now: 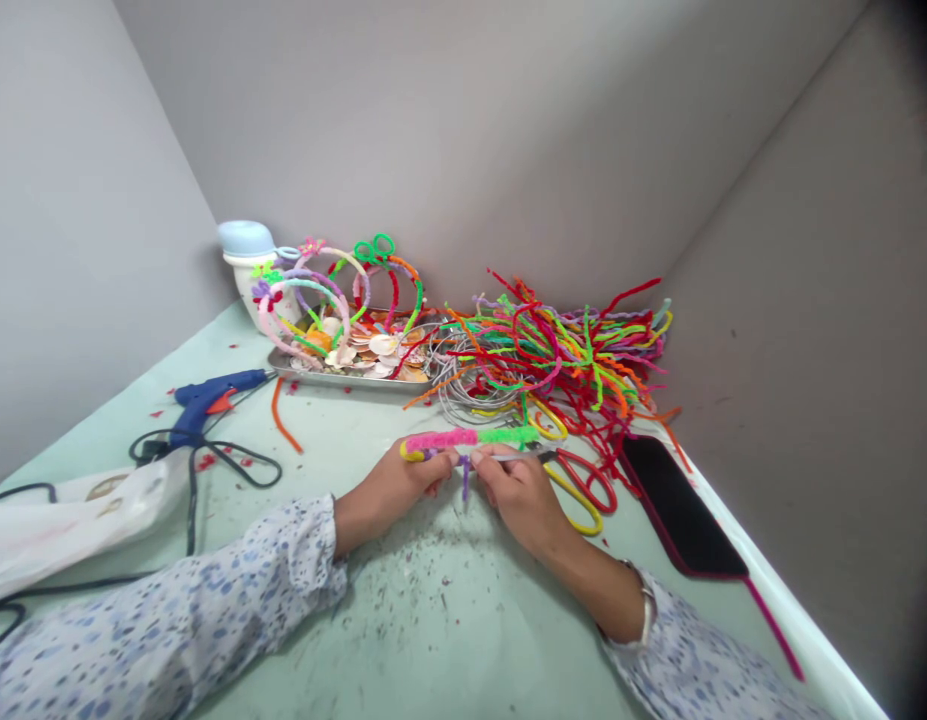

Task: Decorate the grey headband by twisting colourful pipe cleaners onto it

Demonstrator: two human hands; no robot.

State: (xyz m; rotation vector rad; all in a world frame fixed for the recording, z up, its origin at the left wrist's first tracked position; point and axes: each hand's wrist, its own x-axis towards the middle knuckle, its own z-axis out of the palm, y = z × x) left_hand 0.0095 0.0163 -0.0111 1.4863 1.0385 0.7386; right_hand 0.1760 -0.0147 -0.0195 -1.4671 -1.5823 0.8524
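Observation:
Between my hands is a headband (442,440) wrapped in fuzzy pipe cleaner, pink on its left part and green on its right, with a yellow bit near my left hand. My left hand (392,495) is closed on its left side. A short purple pipe cleaner (465,482) hangs down at the band between my fingertips. My right hand (527,500) pinches close by, thumb and forefinger at the band and purple strand. Just behind my right hand lie yellow-handled scissors (583,515) and red-handled scissors (594,480), partly hidden.
A metal tray (343,378) of shells holds several finished headbands (305,300), next to a white bottle (247,265). A pile of colourful pipe cleaners (568,350) and wire loops (463,375) lies behind. Left is a blue glue gun (208,400) with its cord; right, a phone (680,510).

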